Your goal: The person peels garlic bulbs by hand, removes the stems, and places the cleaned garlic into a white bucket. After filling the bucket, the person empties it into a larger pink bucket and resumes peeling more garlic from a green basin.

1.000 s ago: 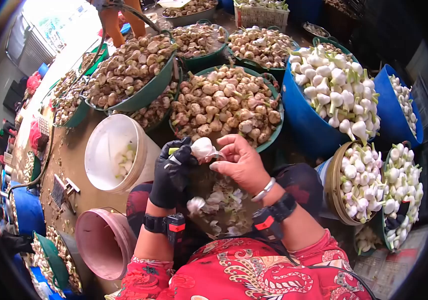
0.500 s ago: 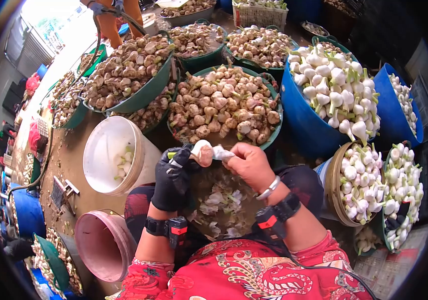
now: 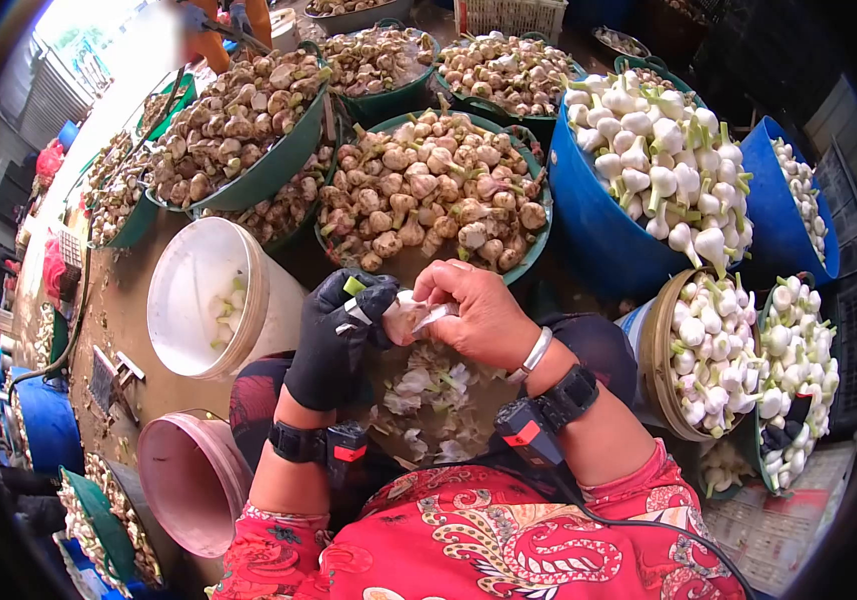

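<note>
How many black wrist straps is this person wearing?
2: the left strap, just up the arm from the black glove, and the right strap, just up the arm from the silver bracelet.

Right fingertips (image 3: 423, 318) partly conceal the garlic bulb (image 3: 403, 318). Legs of a co-worker (image 3: 211, 42) run out at the top edge, blurred. White plastic crate (image 3: 511, 17): cut off above. Contents deep inside the pink bucket (image 3: 189, 485) indiscernible.

Red paisley top (image 3: 539, 545), blk L glove (image 3: 323, 352) (plus silver R bangle (image 3: 537, 352)).
</note>
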`<state>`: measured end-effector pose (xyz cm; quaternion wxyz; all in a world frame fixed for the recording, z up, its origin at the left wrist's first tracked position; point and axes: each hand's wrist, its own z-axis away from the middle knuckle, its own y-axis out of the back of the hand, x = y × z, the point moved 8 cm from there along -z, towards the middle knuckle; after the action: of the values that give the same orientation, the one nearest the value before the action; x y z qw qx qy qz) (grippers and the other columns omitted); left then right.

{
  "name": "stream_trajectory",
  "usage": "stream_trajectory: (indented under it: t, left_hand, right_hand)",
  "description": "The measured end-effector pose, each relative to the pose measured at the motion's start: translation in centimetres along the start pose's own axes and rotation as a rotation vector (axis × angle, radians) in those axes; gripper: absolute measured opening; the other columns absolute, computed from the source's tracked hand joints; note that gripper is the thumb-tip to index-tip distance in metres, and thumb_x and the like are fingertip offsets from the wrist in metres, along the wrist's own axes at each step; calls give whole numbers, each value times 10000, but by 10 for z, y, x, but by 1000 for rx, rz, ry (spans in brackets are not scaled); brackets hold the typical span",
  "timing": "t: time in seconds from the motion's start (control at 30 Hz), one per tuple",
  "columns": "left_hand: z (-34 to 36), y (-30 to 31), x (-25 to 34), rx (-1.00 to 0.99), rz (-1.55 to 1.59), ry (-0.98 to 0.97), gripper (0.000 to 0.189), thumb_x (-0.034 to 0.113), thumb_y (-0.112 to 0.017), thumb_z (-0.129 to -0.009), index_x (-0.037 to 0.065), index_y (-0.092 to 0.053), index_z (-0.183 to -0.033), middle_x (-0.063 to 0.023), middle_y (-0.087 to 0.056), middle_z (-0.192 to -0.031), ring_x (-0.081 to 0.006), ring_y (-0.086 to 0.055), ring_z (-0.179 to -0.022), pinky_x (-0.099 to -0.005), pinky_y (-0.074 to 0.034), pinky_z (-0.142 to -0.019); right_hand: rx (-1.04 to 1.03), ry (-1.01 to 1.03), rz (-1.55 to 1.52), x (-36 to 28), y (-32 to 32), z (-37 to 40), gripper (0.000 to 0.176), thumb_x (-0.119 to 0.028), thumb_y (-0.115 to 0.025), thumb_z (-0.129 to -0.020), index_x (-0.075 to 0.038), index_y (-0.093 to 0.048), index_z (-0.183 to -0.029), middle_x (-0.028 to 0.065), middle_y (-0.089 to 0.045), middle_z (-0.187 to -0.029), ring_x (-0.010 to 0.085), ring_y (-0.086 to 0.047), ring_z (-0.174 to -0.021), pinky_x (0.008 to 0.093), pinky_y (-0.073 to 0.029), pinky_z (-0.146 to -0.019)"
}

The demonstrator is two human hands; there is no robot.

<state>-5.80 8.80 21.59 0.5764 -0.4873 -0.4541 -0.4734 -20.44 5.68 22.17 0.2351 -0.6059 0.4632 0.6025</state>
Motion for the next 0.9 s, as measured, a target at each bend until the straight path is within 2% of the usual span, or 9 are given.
stream_trajectory:
  t: [0.23,0.27,0.3,0.37,0.43,0.5,0.63,0.7,0.9]
  left_hand:
    - [-4,10,-3,13,-103,-71,174,189,-579,-906,22,-626,-914,-26,-588,-689,-96,-550,-561,-216,-435,-511]
    - [6,2,29,13,-702,-597,218,223,-530,-938,27,-624,-924,-26,-579,-661,-95,-550,-565,-208,-423,-510]
    - [6,7,29,23,-712,-608,218,223,-530,-938,27,-624,-924,-26,-579,-661,-95,-550,-565,-208,-423,-510]
    - [-3,33,-6,108,-76,-111,196,186,-520,-919,16,-612,-952,-38,-591,-720,-111,-562,-587,-215,-435,-538]
    - [-3,44,-10,67,-1,-118,239,208,-517,-920,6,-601,-1017,-48,-604,-768,-130,-584,-633,-221,-462,-601]
    - [5,53,23,97,-760,-528,265,197,-545,-911,-3,-597,-1077,-78,-624,-876,-151,-607,-735,-247,-485,-669]
    - [-12,164,59,427,-616,-417,263,48,-596,-853,-6,-608,-1110,-100,-611,-1039,-157,-588,-860,-286,-483,-751]
    - [-10,168,83,487,-1058,-612,246,47,-581,-867,2,-613,-1106,-91,-616,-1019,-142,-581,-876,-269,-473,-768]
    - [-103,18,-26,-78,-771,-359,312,113,-679,-814,7,-630,-1103,-101,-661,-915,-172,-609,-845,-286,-475,-761]
  right_hand:
    - [-115,253,359,-19,-10,8,91,-38,-562,-693,-53,-532,-777,139,-535,-748,345,-546,-702,421,-452,-642]
    - [-127,228,363,-13,-11,11,81,-51,-533,-695,-52,-533,-776,152,-536,-759,362,-547,-726,454,-449,-652]
    - [-62,167,381,-6,-3,13,44,-74,-555,-721,-46,-525,-736,149,-541,-722,353,-554,-693,445,-452,-628]
    - [115,-89,300,25,18,14,133,-129,-567,-758,-37,-515,-677,152,-553,-666,352,-560,-646,435,-458,-612]
    - [59,-160,286,35,15,16,150,-159,-581,-774,-34,-587,-691,164,-608,-688,351,-593,-654,416,-476,-631]
    - [-364,-297,206,50,-26,24,136,-109,-562,-755,-55,-674,-810,181,-649,-787,346,-624,-721,401,-496,-683]
    - [-260,-176,153,56,-21,20,222,-105,-543,-725,-73,-700,-879,177,-656,-773,307,-646,-740,380,-509,-713]
    - [-241,-272,133,53,-10,15,209,-104,-554,-718,-72,-703,-861,163,-658,-755,280,-651,-722,367,-512,-687]
    - [-84,-42,196,76,-2,5,142,-128,-598,-701,-77,-678,-807,139,-637,-787,307,-618,-727,370,-496,-664]
